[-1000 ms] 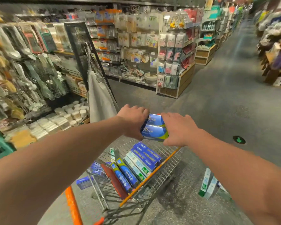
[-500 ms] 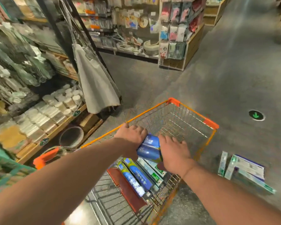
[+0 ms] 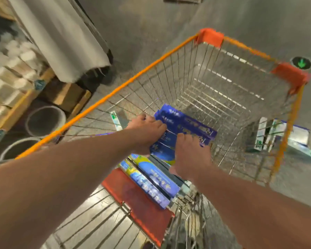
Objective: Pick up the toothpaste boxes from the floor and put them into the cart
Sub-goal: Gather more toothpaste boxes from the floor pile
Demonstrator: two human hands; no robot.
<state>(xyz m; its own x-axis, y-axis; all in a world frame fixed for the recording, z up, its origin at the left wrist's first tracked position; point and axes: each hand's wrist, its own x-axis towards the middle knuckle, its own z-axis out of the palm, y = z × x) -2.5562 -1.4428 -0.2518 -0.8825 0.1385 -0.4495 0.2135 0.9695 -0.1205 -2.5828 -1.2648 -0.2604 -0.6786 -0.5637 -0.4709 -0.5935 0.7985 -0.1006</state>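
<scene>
Now deeper in cart (image 3: pixel 104 98) | left hand (image 3: pixel 147 132) + right hand (image 3: pixel 190 157) grip toothpaste boxes (image 3: pixel 187 123)

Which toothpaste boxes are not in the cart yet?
The pale white-and-green boxes lying on the grey floor beyond the right side of the cart. The blue boxes are inside the cart.

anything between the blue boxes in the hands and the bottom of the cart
Nothing visible. The left hand and right hand hold the blue boxes already below the rim of the cart, with bare wire mesh beyond them. The loaded boxes lie nearer the person, partly under the hands.
</scene>
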